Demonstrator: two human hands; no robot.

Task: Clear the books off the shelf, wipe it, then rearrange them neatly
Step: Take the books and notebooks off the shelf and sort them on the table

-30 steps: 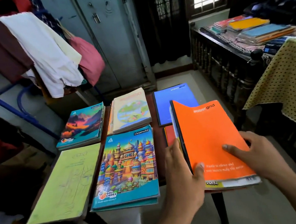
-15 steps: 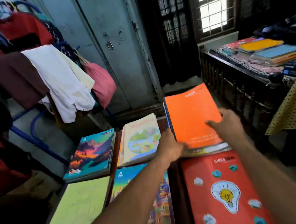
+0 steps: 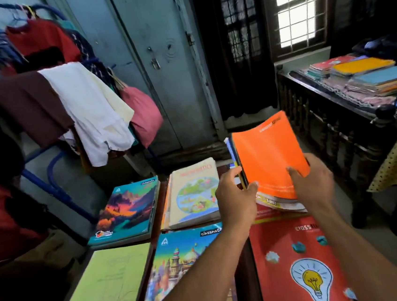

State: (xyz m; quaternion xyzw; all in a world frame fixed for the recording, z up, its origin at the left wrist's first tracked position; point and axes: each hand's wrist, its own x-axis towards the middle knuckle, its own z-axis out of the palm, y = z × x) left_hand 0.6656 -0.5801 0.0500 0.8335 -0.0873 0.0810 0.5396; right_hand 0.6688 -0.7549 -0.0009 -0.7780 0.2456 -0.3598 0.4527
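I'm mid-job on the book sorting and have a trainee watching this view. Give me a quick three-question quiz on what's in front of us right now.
1. True or false: the orange notebook lies flat on the table, untouched.
2. Multiple choice: which book lies directly below the raised stack, nearest the camera on the right? A) the green notebook B) the red lightbulb notebook C) the mountain-cover notebook
3. Fill in: the left hand grips the stack at its ____ edge, while the right hand holds its right side.

Key: 1 false, both hands hold it tilted up off the table; 2 B; 3 left.
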